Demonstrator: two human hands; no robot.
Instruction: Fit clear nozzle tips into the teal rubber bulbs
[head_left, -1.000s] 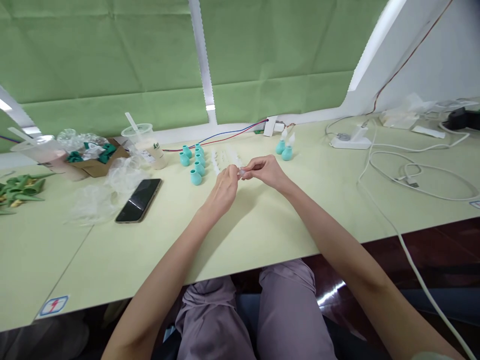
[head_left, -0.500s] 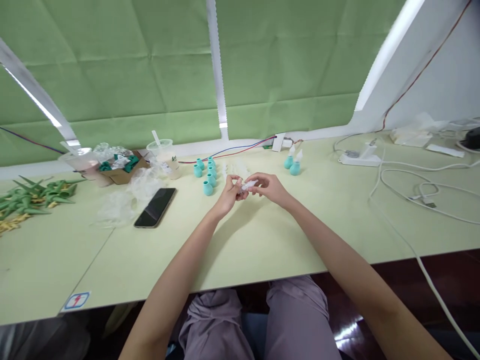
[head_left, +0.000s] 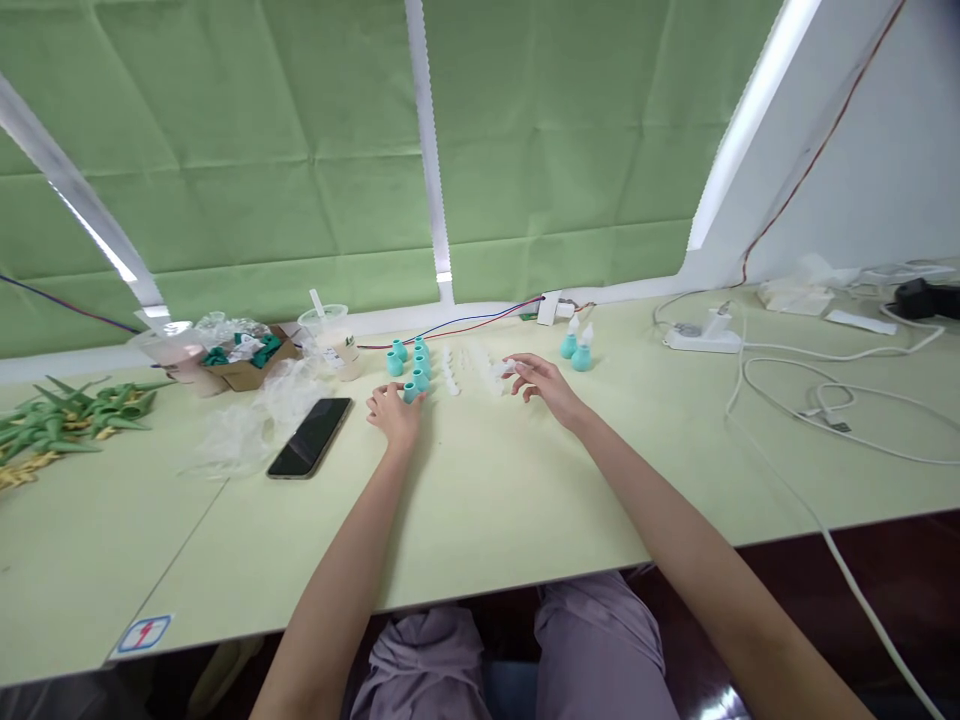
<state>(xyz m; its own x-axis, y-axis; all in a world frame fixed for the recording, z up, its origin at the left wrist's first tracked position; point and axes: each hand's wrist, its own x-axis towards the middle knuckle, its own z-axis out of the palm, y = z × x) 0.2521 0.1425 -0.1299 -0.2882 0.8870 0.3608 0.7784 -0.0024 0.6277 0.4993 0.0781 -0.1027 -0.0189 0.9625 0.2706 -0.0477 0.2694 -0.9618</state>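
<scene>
- The left hand [head_left: 395, 410] rests on the pale green surface [head_left: 487, 500], its fingers curled around a small teal rubber bulb [head_left: 409, 392], the nearest of a cluster of teal rubber bulbs [head_left: 411, 360] standing upright.
- The right hand [head_left: 541, 381] lies just to the right, its fingertips pinching a small clear white plastic tip [head_left: 504, 368]; the other fingers are spread loosely.
- Between the hands, rows of small white plastic tips [head_left: 454, 368] lie on the surface.
- Two teal bulbs fitted with white tips [head_left: 576, 350] stand beyond the right hand.
- An open brown cardboard box [head_left: 241, 377] holds teal pieces and crumpled clear plastic.
- A clear plastic cup with a straw [head_left: 334, 338] holds a pale drink.
- A black phone [head_left: 310, 451] lies flat beside a crumpled clear plastic bag [head_left: 244, 420].
</scene>
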